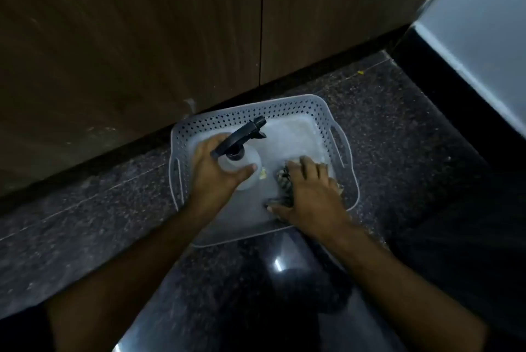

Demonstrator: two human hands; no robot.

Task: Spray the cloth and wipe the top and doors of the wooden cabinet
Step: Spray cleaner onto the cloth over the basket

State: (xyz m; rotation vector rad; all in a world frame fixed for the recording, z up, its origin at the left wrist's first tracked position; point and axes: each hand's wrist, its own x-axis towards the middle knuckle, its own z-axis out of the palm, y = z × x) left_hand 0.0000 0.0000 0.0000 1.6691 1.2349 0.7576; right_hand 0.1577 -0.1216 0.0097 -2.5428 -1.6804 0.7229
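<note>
Sitting on the speckled dark floor [370, 112] just in front of the wooden cabinet [128, 24], a pale grey plastic basket [299, 108] with perforated walls and slotted handles holds both of the task's things. The left hand [220, 172] reaches into the left half of the basket, its grip wrapped around the body of a clear spray bottle [243, 163], thumb pressed against the side nearest the basket's middle and fingers curled around the far side. The bottle stands upright, and its black trigger head [244, 135] points up and to the right, toward the cabinet. The right hand [310, 195] lies in the right half of the basket, palm down, fingers spread over a dark patterned cloth [284, 183]; the grip is pressing on the cloth, but whether the fingers have closed around it cannot be told. The cloth is bunched on the basket's floor, peeking out at the thumb side and beyond the fingertips. A small yellowish scrap [64, 175] lies on the basket floor between bottle and cloth. Two cabinet doors meet at a thin vertical seam [261, 24] above the basket, and a dark plinth runs along their base. A light grey slab [484, 38] with a black edge fills the upper right corner. Both forearms are bare.
</note>
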